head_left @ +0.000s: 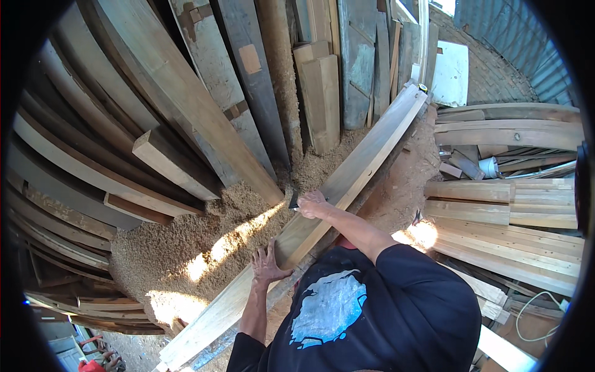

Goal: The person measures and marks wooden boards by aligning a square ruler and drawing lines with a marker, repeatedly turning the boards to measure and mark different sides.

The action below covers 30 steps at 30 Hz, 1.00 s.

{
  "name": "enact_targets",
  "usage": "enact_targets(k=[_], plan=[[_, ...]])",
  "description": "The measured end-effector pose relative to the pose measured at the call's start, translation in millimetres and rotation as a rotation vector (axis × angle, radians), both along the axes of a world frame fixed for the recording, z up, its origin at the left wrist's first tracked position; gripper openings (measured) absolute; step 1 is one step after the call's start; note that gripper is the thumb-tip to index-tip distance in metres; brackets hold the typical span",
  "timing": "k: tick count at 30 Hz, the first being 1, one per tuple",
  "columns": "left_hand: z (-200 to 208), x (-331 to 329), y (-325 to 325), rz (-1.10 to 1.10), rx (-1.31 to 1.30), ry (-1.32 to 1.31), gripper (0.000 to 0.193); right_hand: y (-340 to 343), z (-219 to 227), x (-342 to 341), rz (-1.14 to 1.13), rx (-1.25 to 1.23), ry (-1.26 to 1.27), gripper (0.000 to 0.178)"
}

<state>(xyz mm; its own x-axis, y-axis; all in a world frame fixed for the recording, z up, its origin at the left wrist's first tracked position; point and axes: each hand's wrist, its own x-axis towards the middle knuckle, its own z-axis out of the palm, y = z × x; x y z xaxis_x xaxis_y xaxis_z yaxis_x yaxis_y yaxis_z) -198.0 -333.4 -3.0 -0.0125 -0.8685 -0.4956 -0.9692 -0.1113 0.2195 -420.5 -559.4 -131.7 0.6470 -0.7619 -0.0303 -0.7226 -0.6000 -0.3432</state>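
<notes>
A long, thick plank (pixel 359 167) lies slantwise in front of me, from the lower left to the upper right. My left hand (pixel 268 265) rests on its near part, fingers spread and holding nothing. Farther along, my right hand (pixel 313 204) is closed at the plank's far edge. It grips a small dark flat tool (pixel 294 200), which juts out past that edge; my fingers hide most of it, so its kind cannot be made out. At the plank's far end sits a small black and yellow object (pixel 423 88), possibly a tape measure.
Wood shavings (pixel 167 248) cover the ground beyond the plank. Tall boards (pixel 248 80) lean along the far and left sides, and one board (pixel 204 111) reaches close to my right hand. Stacked timber (pixel 508 248) lies on the right, near a white cable (pixel 527 316).
</notes>
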Motion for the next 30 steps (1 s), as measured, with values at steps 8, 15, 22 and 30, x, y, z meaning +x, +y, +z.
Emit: enact_targets(k=[8, 15, 22, 30], plan=[[1.7, 10.9, 11.8, 0.051, -0.148, -0.004, 0.14, 6.1, 86.5, 15.7, 0.033, 0.231, 0.107, 0.043], [-15.1, 43.3, -33.9, 0.361, 0.293, 0.107, 0.107, -9.1, 106.5, -5.5, 0.147, 0.303, 0.264, 0.062], [-21.6, 27.5, 2.2, 0.516, 0.149, -0.035, 0.094, -4.0, 135.1, 15.0, 0.231, 0.528, 0.338, 0.061], [20.3, -13.0, -6.2, 0.631, 0.104, -0.049, 0.094, -1.9, 117.0, -18.1, 0.223, 0.369, 0.318, 0.067]])
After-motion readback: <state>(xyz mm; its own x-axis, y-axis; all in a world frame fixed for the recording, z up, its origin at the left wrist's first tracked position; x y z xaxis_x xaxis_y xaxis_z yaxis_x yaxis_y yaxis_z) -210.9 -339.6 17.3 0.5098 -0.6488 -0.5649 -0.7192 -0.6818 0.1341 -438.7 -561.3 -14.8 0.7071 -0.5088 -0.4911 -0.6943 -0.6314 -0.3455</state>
